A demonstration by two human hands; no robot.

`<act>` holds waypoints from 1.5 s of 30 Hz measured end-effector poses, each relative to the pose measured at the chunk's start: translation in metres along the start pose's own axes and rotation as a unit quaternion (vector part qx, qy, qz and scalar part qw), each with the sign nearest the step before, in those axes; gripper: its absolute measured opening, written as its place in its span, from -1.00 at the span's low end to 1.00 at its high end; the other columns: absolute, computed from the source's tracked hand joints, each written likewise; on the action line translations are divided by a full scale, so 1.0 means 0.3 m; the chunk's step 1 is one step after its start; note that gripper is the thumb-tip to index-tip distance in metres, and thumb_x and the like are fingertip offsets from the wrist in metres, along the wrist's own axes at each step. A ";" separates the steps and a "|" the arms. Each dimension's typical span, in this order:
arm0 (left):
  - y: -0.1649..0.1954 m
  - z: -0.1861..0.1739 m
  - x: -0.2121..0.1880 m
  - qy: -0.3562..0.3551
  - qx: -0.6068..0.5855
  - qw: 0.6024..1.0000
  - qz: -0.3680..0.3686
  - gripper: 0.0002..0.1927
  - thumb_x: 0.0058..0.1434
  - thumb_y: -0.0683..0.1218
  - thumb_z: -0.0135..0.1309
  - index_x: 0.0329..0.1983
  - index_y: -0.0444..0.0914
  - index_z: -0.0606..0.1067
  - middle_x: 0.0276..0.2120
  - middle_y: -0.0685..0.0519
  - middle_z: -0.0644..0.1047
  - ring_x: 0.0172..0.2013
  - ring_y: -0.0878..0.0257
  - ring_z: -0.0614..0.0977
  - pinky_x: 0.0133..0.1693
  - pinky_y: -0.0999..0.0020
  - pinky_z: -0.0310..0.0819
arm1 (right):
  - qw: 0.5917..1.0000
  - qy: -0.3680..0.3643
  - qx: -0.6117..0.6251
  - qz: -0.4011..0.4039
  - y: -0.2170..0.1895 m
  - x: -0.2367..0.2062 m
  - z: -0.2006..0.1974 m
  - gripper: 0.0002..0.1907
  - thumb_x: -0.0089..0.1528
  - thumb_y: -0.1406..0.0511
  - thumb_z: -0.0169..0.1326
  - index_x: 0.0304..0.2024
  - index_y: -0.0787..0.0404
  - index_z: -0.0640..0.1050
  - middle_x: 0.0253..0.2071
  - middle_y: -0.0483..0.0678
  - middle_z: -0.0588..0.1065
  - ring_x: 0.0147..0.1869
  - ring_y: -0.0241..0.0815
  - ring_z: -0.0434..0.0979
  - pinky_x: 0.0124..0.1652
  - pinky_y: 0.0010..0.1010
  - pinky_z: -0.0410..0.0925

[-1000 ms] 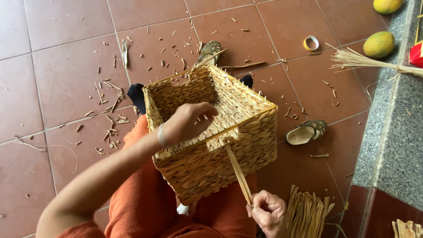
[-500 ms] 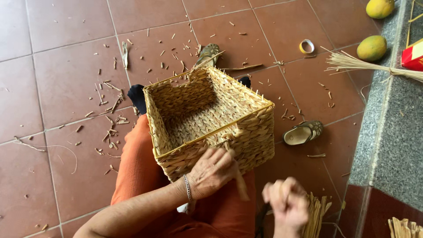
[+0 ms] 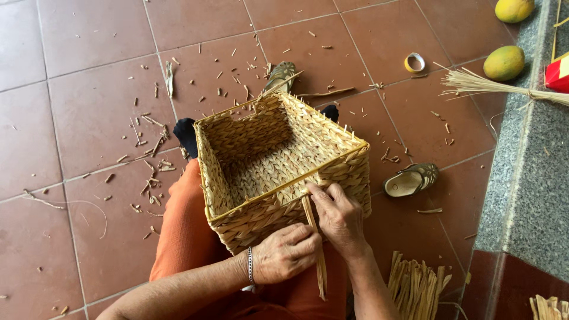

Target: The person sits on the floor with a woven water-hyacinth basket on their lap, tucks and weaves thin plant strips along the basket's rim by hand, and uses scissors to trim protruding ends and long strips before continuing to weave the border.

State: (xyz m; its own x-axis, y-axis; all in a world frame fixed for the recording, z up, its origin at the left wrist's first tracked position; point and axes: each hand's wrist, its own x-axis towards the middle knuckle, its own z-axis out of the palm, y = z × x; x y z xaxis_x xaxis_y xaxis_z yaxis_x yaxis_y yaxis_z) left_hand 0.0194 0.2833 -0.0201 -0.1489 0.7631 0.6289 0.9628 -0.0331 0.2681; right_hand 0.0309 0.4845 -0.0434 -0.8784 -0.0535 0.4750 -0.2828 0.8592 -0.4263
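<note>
A square woven basket (image 3: pixel 278 169) of pale straw, open-topped with a yellow rim, is rested on the orange-clad lap, tilted toward the far side. The left hand (image 3: pixel 287 253) is pressed, fingers curled, against the near wall. The right hand (image 3: pixel 339 216) is pinched narrowly on a flat straw strip (image 3: pixel 317 249) at the near rim. Bare tiled floor (image 3: pixel 89 101), littered with cuttings, lies open at left; a stone step (image 3: pixel 527 178) bounds the right.

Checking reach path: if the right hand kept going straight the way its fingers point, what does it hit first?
The right hand points up and left, fingertips already at the woven basket rim beside the loose strip. It would likely meet that rim, then the basket's inside.
</note>
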 end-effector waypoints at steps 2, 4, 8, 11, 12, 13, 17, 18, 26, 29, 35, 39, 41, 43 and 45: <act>0.008 -0.005 -0.004 -0.018 -0.036 0.999 0.000 -0.74 0.07 -0.15 0.17 -0.18 -0.36 0.54 -0.03 -0.10 0.46 0.06 0.02 0.54 0.08 0.12 0.56 | 1.000 0.002 -0.011 -0.013 0.007 0.012 0.005 -0.65 0.22 0.38 0.24 0.06 -0.02 0.66 -0.43 -0.19 0.41 -0.38 -0.26 0.45 -0.34 -0.33 0.43; 0.014 -0.005 -0.011 -0.024 -0.059 0.998 -0.001 -0.74 0.06 -0.15 0.18 -0.20 -0.37 0.54 -0.05 -0.11 0.46 0.05 0.01 0.54 0.05 0.12 0.57 | 0.999 0.002 -0.032 -0.025 0.007 0.017 0.005 -0.66 0.20 0.36 0.25 0.02 -0.04 0.68 -0.46 -0.21 0.40 -0.40 -0.26 0.43 -0.34 -0.31 0.40; 0.023 -0.018 -0.031 0.003 -0.058 0.998 -0.033 -0.79 0.14 -0.21 0.21 -0.17 -0.35 0.53 -0.06 -0.11 0.49 0.03 0.01 0.56 -0.01 0.20 0.62 | 0.999 0.013 -0.034 -0.029 0.002 0.025 0.002 -0.73 0.22 0.32 0.24 -0.02 -0.02 0.67 -0.42 -0.19 0.45 -0.38 -0.27 0.45 -0.32 -0.33 0.39; 0.020 -0.074 -0.052 0.067 -0.049 0.993 -0.090 -0.79 0.23 -0.27 0.22 -0.08 -0.36 0.52 -0.05 -0.09 0.52 -0.01 0.07 0.62 -0.08 0.31 0.68 | 0.999 0.001 0.049 0.011 -0.005 0.024 -0.012 -0.75 0.25 0.30 0.22 0.00 0.04 0.66 -0.39 -0.17 0.51 -0.40 -0.30 0.49 -0.35 -0.42 0.42; 0.018 -0.102 -0.061 0.091 -0.051 0.988 -0.112 -0.77 0.25 -0.29 0.22 -0.04 -0.38 0.52 -0.05 -0.08 0.54 -0.03 0.10 0.65 -0.11 0.35 0.70 | 0.996 -0.011 0.084 0.034 -0.012 0.024 -0.017 -0.75 0.26 0.29 0.22 0.01 0.06 0.66 -0.39 -0.16 0.53 -0.41 -0.31 0.50 -0.36 -0.45 0.43; 0.015 -0.131 -0.070 0.088 -0.062 0.984 -0.145 -0.73 0.19 -0.26 0.24 -0.05 -0.38 0.51 -0.08 -0.08 0.54 -0.08 0.08 0.65 -0.13 0.31 0.68 | 0.995 -0.011 0.087 0.044 -0.019 0.026 -0.022 -0.78 0.26 0.29 0.22 -0.03 0.08 0.67 -0.36 -0.15 0.56 -0.40 -0.31 0.54 -0.38 -0.46 0.43; 0.014 -0.169 -0.071 0.058 -0.039 0.988 -0.141 -0.69 0.05 -0.20 0.23 -0.13 -0.35 0.50 -0.10 -0.08 0.54 -0.11 0.04 0.63 -0.14 0.21 0.63 | 0.988 -0.012 0.127 0.087 -0.052 0.055 -0.045 -0.85 0.28 0.29 0.20 -0.11 0.15 0.69 -0.28 -0.10 0.65 -0.34 -0.30 0.64 -0.38 -0.47 0.46; 0.023 -0.161 -0.068 0.046 -0.016 0.993 -0.107 -0.71 0.03 -0.20 0.21 -0.16 -0.33 0.51 -0.08 -0.08 0.54 -0.08 0.03 0.62 -0.12 0.20 0.62 | 0.984 -0.015 0.146 0.099 -0.060 0.066 -0.054 -0.85 0.28 0.30 0.20 -0.12 0.16 0.69 -0.27 -0.09 0.66 -0.32 -0.30 0.66 -0.37 -0.47 0.48; 0.070 -0.084 -0.042 -0.050 -0.045 0.996 -0.050 -0.70 0.01 -0.12 0.17 -0.20 -0.37 0.56 -0.02 -0.18 0.51 -0.01 -0.02 0.55 -0.02 0.12 0.56 | 0.972 -0.126 0.084 0.182 -0.101 0.144 -0.117 -0.84 0.17 0.25 0.30 -0.22 0.13 0.71 -0.41 -0.06 0.67 -0.44 -0.21 0.68 -0.42 -0.39 0.45; 0.009 -0.127 -0.011 0.020 -0.002 0.997 -0.072 -0.83 0.12 -0.20 0.21 -0.21 -0.30 0.54 -0.09 -0.06 0.52 -0.08 0.08 0.59 -0.06 0.21 0.58 | 0.984 -0.102 0.065 0.130 -0.106 0.138 -0.110 -0.87 0.19 0.28 0.29 -0.23 0.13 0.71 -0.40 -0.04 0.67 -0.41 -0.18 0.68 -0.39 -0.39 0.46; -0.230 -0.264 0.023 0.150 -0.026 0.940 -0.306 -0.94 0.17 -0.26 0.17 -0.35 -0.30 0.51 -0.38 0.01 0.56 -0.35 0.16 0.60 -0.33 0.30 0.49 | 0.973 -0.114 0.173 0.101 -0.040 0.073 -0.083 -0.77 0.29 0.38 0.12 0.00 0.17 0.64 -0.25 -0.03 0.67 -0.29 -0.25 0.71 -0.29 -0.45 0.53; -0.265 -0.268 0.017 0.116 -0.133 0.853 -0.492 -0.90 0.20 -0.17 0.18 -0.29 -0.34 0.58 -0.51 0.01 0.57 -0.49 0.26 0.58 -0.42 0.36 0.48 | 0.961 -0.085 0.256 0.061 0.018 0.016 -0.048 -0.67 0.33 0.42 0.03 0.16 0.22 0.52 -0.01 0.08 0.62 -0.19 -0.23 0.69 -0.24 -0.45 0.59; -0.274 -0.261 0.013 0.124 -0.191 0.813 -0.536 -0.85 0.23 -0.14 0.18 -0.23 -0.35 0.60 -0.52 0.03 0.60 -0.49 0.31 0.56 -0.42 0.37 0.48 | 0.973 -0.017 0.226 0.043 0.022 -0.007 -0.010 -0.68 0.34 0.39 0.09 0.16 0.15 0.53 -0.13 0.00 0.62 -0.19 -0.27 0.68 -0.23 -0.48 0.56; -0.275 -0.255 0.011 0.163 -0.262 0.790 -0.529 -0.81 0.26 -0.14 0.16 -0.16 -0.36 0.61 -0.46 0.05 0.63 -0.41 0.40 0.56 -0.36 0.41 0.50 | 0.982 0.032 0.188 0.013 0.017 -0.032 0.013 -0.68 0.36 0.37 0.12 0.18 0.08 0.53 -0.19 -0.04 0.59 -0.20 -0.30 0.65 -0.25 -0.53 0.53; -0.266 -0.255 0.013 0.156 -0.264 0.815 -0.492 -0.82 0.27 -0.14 0.16 -0.16 -0.36 0.63 -0.41 0.07 0.65 -0.36 0.38 0.61 -0.30 0.41 0.57 | 0.987 0.069 0.140 -0.034 -0.010 -0.057 0.037 -0.64 0.38 0.38 0.12 0.22 0.01 0.53 -0.17 -0.05 0.51 -0.22 -0.31 0.59 -0.30 -0.59 0.52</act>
State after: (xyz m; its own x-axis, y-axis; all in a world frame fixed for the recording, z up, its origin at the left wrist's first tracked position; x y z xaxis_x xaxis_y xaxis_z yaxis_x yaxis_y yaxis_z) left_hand -0.0751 0.2396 0.0167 -0.9193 0.3900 0.0531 0.1245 0.1600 0.9792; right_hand 0.0426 0.4771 -0.0587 -0.7987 -0.0190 0.6014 -0.4510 0.6805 -0.5775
